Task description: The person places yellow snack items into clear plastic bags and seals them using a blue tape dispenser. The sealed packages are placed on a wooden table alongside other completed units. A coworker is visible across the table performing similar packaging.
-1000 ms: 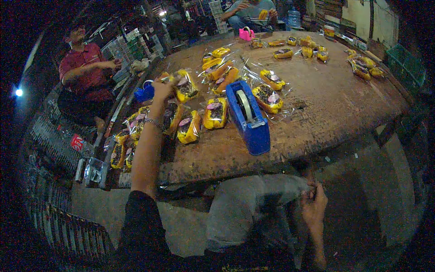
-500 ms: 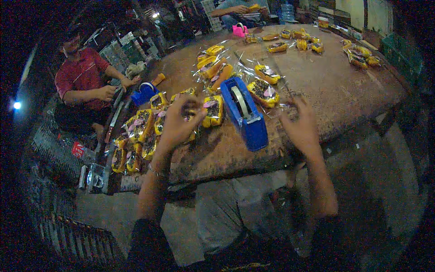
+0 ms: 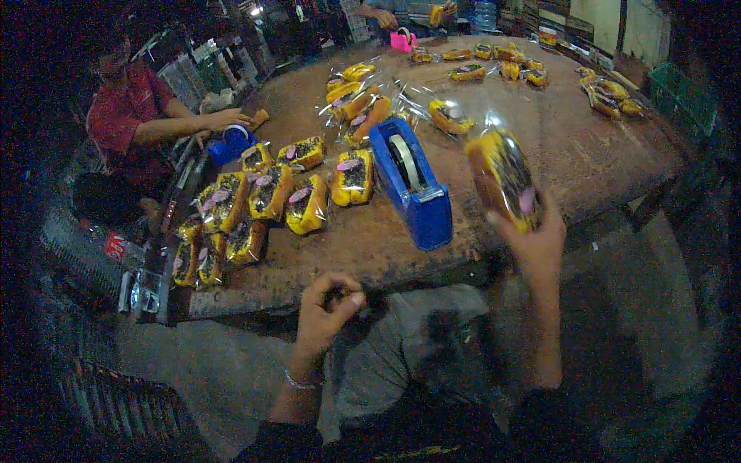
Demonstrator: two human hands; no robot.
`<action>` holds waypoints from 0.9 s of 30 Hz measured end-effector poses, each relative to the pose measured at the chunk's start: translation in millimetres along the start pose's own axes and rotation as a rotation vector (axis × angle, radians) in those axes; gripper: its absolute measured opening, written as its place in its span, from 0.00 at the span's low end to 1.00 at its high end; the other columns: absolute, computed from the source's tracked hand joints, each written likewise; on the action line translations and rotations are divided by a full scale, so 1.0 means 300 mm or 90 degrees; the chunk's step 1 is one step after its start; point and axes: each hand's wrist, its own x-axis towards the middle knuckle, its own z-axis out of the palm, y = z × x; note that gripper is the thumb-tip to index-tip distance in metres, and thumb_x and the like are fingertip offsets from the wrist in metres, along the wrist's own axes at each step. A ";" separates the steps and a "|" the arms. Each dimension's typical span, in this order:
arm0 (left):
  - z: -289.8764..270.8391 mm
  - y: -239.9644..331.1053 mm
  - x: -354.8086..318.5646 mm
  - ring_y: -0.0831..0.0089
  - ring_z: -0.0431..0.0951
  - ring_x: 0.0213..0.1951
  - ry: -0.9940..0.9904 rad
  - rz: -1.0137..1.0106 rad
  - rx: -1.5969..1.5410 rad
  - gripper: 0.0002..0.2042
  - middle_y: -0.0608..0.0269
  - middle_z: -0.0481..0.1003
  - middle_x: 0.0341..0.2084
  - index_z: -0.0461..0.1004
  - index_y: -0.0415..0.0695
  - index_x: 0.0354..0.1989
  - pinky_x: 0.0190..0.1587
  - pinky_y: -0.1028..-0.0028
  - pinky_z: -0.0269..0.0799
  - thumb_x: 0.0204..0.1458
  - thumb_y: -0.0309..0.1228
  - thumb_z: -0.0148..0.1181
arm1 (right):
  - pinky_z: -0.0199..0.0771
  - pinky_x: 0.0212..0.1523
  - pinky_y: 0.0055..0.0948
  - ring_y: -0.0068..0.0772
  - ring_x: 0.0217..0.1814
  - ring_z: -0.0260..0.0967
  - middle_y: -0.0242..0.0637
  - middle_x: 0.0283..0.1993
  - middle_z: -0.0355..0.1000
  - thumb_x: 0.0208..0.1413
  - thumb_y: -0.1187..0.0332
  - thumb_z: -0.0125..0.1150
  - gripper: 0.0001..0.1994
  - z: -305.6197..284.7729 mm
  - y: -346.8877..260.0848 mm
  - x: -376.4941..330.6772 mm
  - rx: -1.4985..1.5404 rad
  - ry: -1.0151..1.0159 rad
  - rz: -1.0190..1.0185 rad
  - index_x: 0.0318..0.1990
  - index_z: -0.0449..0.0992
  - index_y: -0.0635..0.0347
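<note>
Your right hand (image 3: 538, 243) grips a clear-wrapped yellow packet (image 3: 502, 177), raised just right of the blue tape dispenser (image 3: 413, 185). Left hand (image 3: 323, 309), fingers curled, thumb & forefinger pinched, empty, below near bench (image 3: 324, 255) edge. More wrapped packets (image 3: 309, 202) lie left, w/ others far.

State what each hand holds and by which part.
The right hand holds a yellow snack packet by its lower end. The left hand has its fingers curled; nothing shows in it.

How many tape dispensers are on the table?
3: a large blue tape dispenser mid-table, a smaller blue one by the co-worker's hand, a pink one at the far edge. Others may be hidden.
</note>
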 end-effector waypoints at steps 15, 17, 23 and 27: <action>0.210 -0.127 -0.026 0.63 0.75 0.47 -0.124 -0.269 -0.670 0.28 0.52 0.72 0.47 0.62 0.37 0.55 0.52 0.64 0.71 0.61 0.51 0.35 | 0.67 0.43 0.24 0.22 0.38 0.67 0.34 0.39 0.72 0.49 0.64 0.65 0.17 -0.016 -0.012 -0.400 0.225 -0.243 0.236 0.44 0.71 0.62; 0.197 -0.143 -0.062 0.65 0.73 0.50 -0.170 -0.246 -0.688 0.30 0.52 0.70 0.49 0.61 0.37 0.57 0.54 0.66 0.69 0.62 0.52 0.31 | 0.66 0.38 0.21 0.19 0.34 0.65 0.32 0.37 0.71 0.51 0.65 0.63 0.14 0.008 -0.016 -0.378 0.239 -0.209 0.186 0.42 0.72 0.62; 0.171 -0.143 -0.122 0.68 0.69 0.53 -0.231 -0.251 -0.265 0.23 0.55 0.69 0.52 0.59 0.37 0.59 0.54 0.70 0.66 0.63 0.42 0.36 | 0.64 0.34 0.20 0.17 0.32 0.63 0.30 0.32 0.70 0.51 0.70 0.61 0.07 0.122 -0.065 -0.390 0.418 -0.225 0.215 0.36 0.72 0.60; 0.115 -0.075 -0.158 0.65 0.74 0.48 0.019 0.020 0.083 0.16 0.53 0.74 0.46 0.67 0.36 0.53 0.51 0.69 0.68 0.59 0.32 0.49 | 0.66 0.34 0.22 0.19 0.32 0.65 0.31 0.30 0.69 0.49 0.72 0.62 0.06 0.155 -0.056 -0.416 0.472 -0.258 0.213 0.33 0.72 0.60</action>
